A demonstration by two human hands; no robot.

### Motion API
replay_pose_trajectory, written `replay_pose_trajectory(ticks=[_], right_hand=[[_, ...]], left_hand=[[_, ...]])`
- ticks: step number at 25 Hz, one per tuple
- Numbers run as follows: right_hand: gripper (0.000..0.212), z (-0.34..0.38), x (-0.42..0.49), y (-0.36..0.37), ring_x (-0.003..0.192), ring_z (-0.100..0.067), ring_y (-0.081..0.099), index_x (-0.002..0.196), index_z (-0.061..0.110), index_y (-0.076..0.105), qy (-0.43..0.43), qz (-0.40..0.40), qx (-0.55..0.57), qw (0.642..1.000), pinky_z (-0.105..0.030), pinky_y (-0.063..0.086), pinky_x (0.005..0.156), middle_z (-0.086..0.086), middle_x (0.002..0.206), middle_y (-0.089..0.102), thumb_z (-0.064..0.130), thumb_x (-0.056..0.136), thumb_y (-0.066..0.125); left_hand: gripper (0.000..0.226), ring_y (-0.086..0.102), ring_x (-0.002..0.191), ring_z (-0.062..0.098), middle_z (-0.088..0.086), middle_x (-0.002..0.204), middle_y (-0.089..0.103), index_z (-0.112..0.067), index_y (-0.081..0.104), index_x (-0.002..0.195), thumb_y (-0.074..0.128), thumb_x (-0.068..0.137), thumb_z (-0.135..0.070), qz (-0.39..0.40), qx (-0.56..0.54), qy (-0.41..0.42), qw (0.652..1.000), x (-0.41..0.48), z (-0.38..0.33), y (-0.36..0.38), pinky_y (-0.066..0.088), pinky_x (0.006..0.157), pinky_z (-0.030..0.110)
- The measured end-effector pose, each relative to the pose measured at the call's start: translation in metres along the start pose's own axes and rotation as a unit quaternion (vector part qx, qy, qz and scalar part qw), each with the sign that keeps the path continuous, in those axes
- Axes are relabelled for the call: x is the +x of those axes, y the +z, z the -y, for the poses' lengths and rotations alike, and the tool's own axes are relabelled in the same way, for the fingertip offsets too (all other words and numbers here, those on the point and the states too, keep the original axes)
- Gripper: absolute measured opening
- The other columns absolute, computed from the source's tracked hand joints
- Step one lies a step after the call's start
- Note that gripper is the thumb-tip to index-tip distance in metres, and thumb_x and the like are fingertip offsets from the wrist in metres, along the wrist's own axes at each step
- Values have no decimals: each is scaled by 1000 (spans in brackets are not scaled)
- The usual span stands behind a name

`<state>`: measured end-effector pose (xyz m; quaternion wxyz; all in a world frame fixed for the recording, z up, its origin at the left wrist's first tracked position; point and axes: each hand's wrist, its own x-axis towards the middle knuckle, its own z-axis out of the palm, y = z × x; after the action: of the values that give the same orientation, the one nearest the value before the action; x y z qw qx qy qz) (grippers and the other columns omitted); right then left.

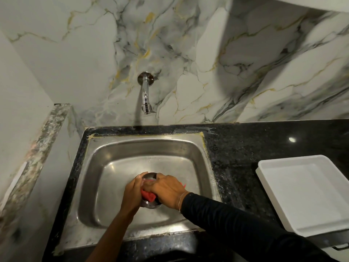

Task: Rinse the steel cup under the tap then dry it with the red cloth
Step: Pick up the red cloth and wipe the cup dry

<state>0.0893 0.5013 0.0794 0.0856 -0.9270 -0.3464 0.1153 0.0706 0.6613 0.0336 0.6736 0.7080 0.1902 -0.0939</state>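
Note:
Over the middle of the steel sink [117, 148] I hold the steel cup [149, 175] between both hands. My left hand [133, 193] wraps around the cup's left side. My right hand [167, 191] presses the red cloth [148, 195] against the cup; the cloth shows as a crumpled red bunch between my hands, with a small red tip past my right knuckles. Most of the cup is hidden by my hands. The chrome tap [145, 97] sticks out of the marble wall above the sink, and no water runs from it.
A white rectangular tray [306, 191] lies on the black granite counter [236, 148] to the right of the sink. A marble-edged ledge [37, 157] runs along the left. My right arm wears a black sleeve.

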Motion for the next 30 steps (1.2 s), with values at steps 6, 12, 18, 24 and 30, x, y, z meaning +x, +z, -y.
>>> replay_pose_trajectory(ticks=[6, 12, 18, 24, 30], right_hand=[[40, 16, 24, -8, 119, -43, 65, 141, 11, 60, 210, 25, 42, 977, -52, 59, 94, -18, 135, 72, 18, 103, 71], [39, -9, 49, -32, 113, -36, 72, 139, 2, 68, 381, 165, 394, 820, -48, 59, 110, -18, 127, 74, 20, 106, 58], [47, -11, 21, -21, 82, -31, 68, 149, 0, 61, 389, 168, 768, 481, -40, 58, 87, -17, 96, 70, 10, 104, 54], [49, -5, 9, -46, 61, -37, 81, 77, -9, 83, 278, 88, 919, 265, -40, 67, 54, -24, 74, 80, 15, 108, 54], [31, -51, -14, -79, 102, -36, 84, 130, 7, 73, 261, -136, 889, 351, -49, 70, 88, -22, 115, 85, 24, 105, 72]], left_hand=[[55, 74, 113, 29, 11, 125, 82, -21, 72, 142, 35, 106, -41, -124, 152, 146, 970, 12, -4, 10, 58, 102, 44], [54, 81, 87, 29, 7, 101, 88, -26, 76, 136, 36, 105, -43, -155, 250, 277, 914, 14, -1, 8, 56, 74, 26], [46, 75, 105, -8, -37, 110, 80, -31, 74, 133, 41, 105, -47, -67, 112, 270, 954, 11, -2, -8, 54, 94, 13], [40, 76, 120, 16, -12, 117, 86, -38, 78, 125, 44, 108, -46, -50, -64, 208, 975, 9, 1, -6, 61, 105, 32], [44, 73, 122, 38, 6, 124, 81, -41, 81, 117, 59, 89, -67, -72, -92, 29, 993, 11, -13, -26, 61, 94, 54]])
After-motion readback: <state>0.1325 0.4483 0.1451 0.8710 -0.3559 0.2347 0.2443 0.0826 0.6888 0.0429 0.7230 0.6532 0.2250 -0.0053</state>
